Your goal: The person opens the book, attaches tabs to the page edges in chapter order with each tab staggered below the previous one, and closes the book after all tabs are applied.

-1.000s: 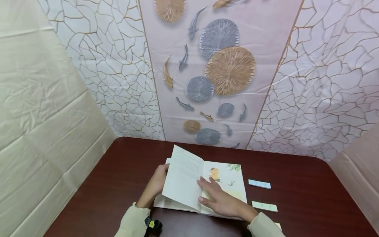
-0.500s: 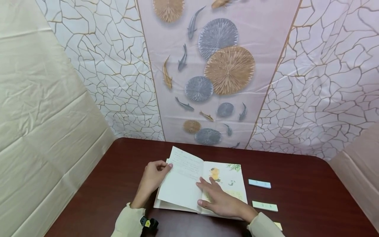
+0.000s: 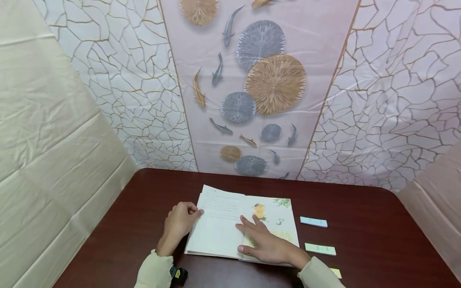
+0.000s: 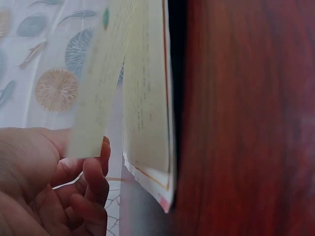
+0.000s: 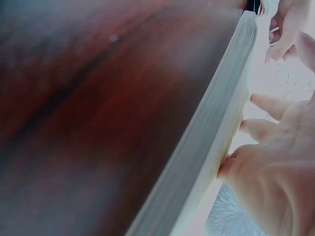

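An open book (image 3: 284,216) lies on the table, with a cartoon figure and a green leafy sprig on its right page. My left hand (image 3: 177,224) is at the book's left edge, pinching the outer edge of a page (image 3: 216,236) with lines of print near its top. In the left wrist view, that page (image 4: 93,113) passes between the thumb and fingers, apart from the pages (image 4: 145,98) below. My right hand (image 3: 264,242) rests spread on the right page near the spine. The right wrist view shows its fingertips touching the paper beside the book's thick page block (image 5: 211,128).
Right of the book lie a blue paper strip (image 3: 313,222), a green strip (image 3: 320,249) and a yellow one (image 3: 336,273), partly hidden by the sleeve. The dark red table (image 3: 119,244) ends at a patterned cloth backdrop (image 3: 230,164).
The raised page has come down leftward and now lies nearly flat. My left hand came from behind it to its outer edge and moved left and lower. My right hand has stayed in place.
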Motion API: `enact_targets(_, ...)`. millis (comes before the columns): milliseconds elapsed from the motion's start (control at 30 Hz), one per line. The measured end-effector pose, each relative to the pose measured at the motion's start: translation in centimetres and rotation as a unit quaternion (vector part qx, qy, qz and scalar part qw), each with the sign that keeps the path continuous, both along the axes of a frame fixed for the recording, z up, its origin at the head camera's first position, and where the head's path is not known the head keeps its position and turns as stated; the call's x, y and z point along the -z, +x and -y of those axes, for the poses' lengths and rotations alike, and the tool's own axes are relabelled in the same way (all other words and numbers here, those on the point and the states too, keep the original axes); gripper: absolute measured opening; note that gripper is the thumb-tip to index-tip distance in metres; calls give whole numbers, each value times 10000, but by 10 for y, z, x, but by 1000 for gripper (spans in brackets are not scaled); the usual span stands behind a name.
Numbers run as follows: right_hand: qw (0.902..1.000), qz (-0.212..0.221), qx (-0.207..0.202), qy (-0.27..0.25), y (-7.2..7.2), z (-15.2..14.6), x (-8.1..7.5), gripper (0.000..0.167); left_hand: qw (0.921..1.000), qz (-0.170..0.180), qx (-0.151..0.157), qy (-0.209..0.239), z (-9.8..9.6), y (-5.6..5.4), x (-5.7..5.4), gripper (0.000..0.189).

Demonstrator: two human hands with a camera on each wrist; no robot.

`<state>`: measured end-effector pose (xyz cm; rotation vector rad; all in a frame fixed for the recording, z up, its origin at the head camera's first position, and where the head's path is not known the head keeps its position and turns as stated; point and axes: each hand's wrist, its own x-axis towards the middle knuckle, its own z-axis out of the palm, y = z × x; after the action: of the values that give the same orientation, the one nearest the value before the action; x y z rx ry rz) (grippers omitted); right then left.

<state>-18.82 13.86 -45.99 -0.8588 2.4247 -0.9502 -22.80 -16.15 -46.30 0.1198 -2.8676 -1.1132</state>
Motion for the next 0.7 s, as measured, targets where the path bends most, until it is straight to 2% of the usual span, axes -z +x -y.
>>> enact_targets(233, 9997, -168, -43, 161, 5, 4, -3, 72, 9978, 190, -61, -630, -5, 1, 2, 16)
enact_targets(300, 9996, -169, -10, 217, 5, 4, -3, 73, 9966, 63, -15, -820, -8, 2, 1, 17)
enact_targets(400, 9994, -155, 65, 287, 6, 3, -3, 74, 9938, -207, 176, -1078, -14, 5, -3, 33)
enact_targets(467, 9993, -153, 96, 316, 6, 3, -3, 74, 9910, -306, 499, -1206, -20, 7, -6, 43)
enact_targets(533, 9992, -185, 90, 337, 6, 3, -2, 73, 9867, -243, 963, -1283, -26, 8, -8, 49)
enact_targets(633, 9990, -255, 49, 359, 3, 5, -2, 71, 9752, -83, 1780, -1312, -34, 9, -9, 55)
enact_targets(700, 9989, -310, -7, 364, 0, 6, -1, 70, 9679, 67, 2152, -1296, -40, 9, -9, 61)
